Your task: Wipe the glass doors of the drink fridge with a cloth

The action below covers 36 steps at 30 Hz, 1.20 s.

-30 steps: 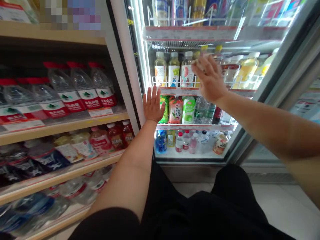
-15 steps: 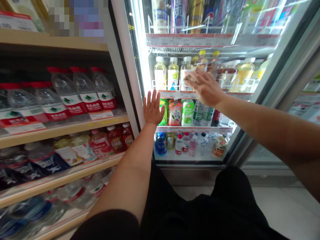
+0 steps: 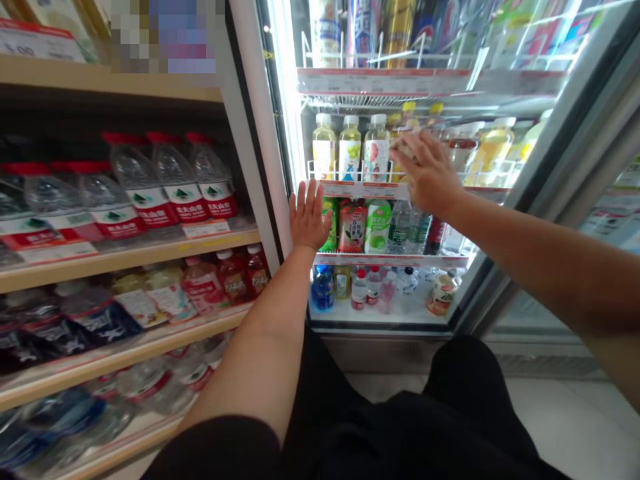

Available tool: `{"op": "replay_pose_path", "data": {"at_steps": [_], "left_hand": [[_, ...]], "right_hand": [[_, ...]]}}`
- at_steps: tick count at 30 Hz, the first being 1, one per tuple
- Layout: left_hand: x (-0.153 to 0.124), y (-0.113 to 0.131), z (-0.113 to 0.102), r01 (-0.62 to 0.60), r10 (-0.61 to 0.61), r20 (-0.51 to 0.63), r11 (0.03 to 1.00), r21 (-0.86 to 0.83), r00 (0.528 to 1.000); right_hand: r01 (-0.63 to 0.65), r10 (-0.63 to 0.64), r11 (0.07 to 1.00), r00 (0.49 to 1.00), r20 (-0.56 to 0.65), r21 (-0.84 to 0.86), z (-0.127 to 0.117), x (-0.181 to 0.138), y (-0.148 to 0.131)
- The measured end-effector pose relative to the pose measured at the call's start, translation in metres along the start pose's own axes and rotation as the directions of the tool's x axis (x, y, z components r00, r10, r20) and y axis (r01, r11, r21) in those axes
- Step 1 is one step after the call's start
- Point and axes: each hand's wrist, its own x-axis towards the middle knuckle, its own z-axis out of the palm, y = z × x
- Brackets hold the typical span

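My left hand lies flat with its fingers spread upward against the left part of the glass door of a lit drinks fridge. My right hand is pressed to the glass higher up and further right, its fingers bent over a pale, crumpled cloth. Only the cloth's edge shows; the rest is under the fingers. Behind the glass, beside the cloth, a bottle with a white cap stands on the middle rack. A green carton-like pack is on the rack below.
To the left, a wooden shelf carries red-capped water bottles, with more drinks beneath. The fridge's metal frame runs up at the right, beside another glass door. My black-clad knees are close to the fridge base.
My right hand has slid a little to the right across the glass with the cloth, uncovering more of the white-capped bottle. My left hand stays against the door; the view has shifted slightly.
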Motion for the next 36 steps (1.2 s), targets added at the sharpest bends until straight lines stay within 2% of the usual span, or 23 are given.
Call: {"op": "replay_pose_path", "data": {"at_steps": [2, 3, 4, 7, 8, 13, 17, 18, 20, 23, 25, 27, 29, 31, 34, 36], "left_hand": [[0.000, 0.000, 0.000, 0.006, -0.006, 0.000, 1.000, -0.006, 1.000], [0.000, 0.000, 0.000, 0.009, -0.009, 0.002, 1.000, -0.008, 1.000], [0.000, 0.000, 0.000, 0.010, -0.010, 0.006, 1.000, -0.009, 1.000], [0.001, 0.001, -0.001, 0.017, -0.017, 0.028, 1.000, -0.007, 0.999], [0.001, 0.001, -0.001, 0.020, -0.020, 0.035, 1.000, -0.003, 0.999], [0.001, 0.002, -0.001, 0.008, -0.008, 0.020, 1.000, 0.018, 1.000], [0.001, -0.001, 0.000, -0.004, 0.004, 0.012, 1.000, 0.020, 1.000], [0.000, -0.002, 0.000, -0.006, 0.005, 0.014, 1.000, 0.024, 1.000], [-0.001, 0.001, 0.000, -0.006, 0.005, 0.007, 1.000, 0.030, 1.000], [-0.001, 0.020, -0.001, 0.030, -0.028, -0.079, 0.999, 0.027, 0.996], [0.003, 0.043, -0.002, -0.005, 0.008, -0.139, 1.000, 0.023, 0.990], [0.013, 0.070, -0.001, -0.153, 0.152, -0.112, 0.988, 0.002, 0.982], [0.027, 0.093, 0.002, -0.320, 0.320, -0.018, 0.946, -0.051, 0.947], [0.039, 0.106, 0.007, -0.381, 0.386, 0.062, 0.921, -0.083, 0.920], [0.040, 0.109, 0.016, -0.333, 0.336, 0.104, 0.942, -0.043, 0.936], [0.029, 0.107, 0.020, -0.301, 0.298, 0.137, 0.953, 0.001, 0.945]], "right_hand": [[0.137, -0.142, 0.990, 0.980, 0.142, 0.041, 0.000, -0.003, -0.001], [0.163, -0.169, 0.985, 0.969, 0.179, 0.052, -0.001, -0.003, -0.002], [0.143, -0.149, 0.989, 0.973, 0.177, 0.046, -0.001, -0.004, -0.002], [-0.024, 0.025, 1.000, 0.998, 0.058, -0.006, -0.001, -0.002, -0.003], [-0.043, 0.043, 0.999, 0.998, 0.044, -0.016, -0.001, -0.002, -0.003], [0.146, -0.149, 0.989, 0.976, 0.161, 0.025, -0.001, -0.005, -0.003], [-0.054, 0.054, 0.999, 0.998, -0.021, 0.005, 0.001, -0.005, 0.009], [-0.075, 0.076, 0.997, 0.996, -0.045, 0.012, 0.003, -0.006, 0.011], [-0.033, 0.035, 0.999, 0.999, -0.029, 0.042, 0.007, -0.008, 0.011], [0.043, -0.046, 0.992, 0.999, 0.018, 0.118, 0.016, -0.011, -0.003], [0.044, -0.048, 0.981, 0.999, 0.015, 0.187, 0.021, -0.011, -0.017], [0.013, -0.015, 0.965, 1.000, 0.005, 0.262, 0.022, -0.008, -0.028], [-0.021, 0.024, 0.949, 1.000, -0.007, 0.315, 0.018, -0.004, -0.032], [-0.018, 0.023, 0.949, 1.000, -0.013, 0.316, 0.011, -0.003, -0.025], [0.016, -0.015, 0.980, 1.000, -0.008, 0.199, -0.001, -0.013, 0.006], [-0.022, 0.023, 0.995, 1.000, -0.007, 0.097, -0.007, -0.026, 0.034]]}}
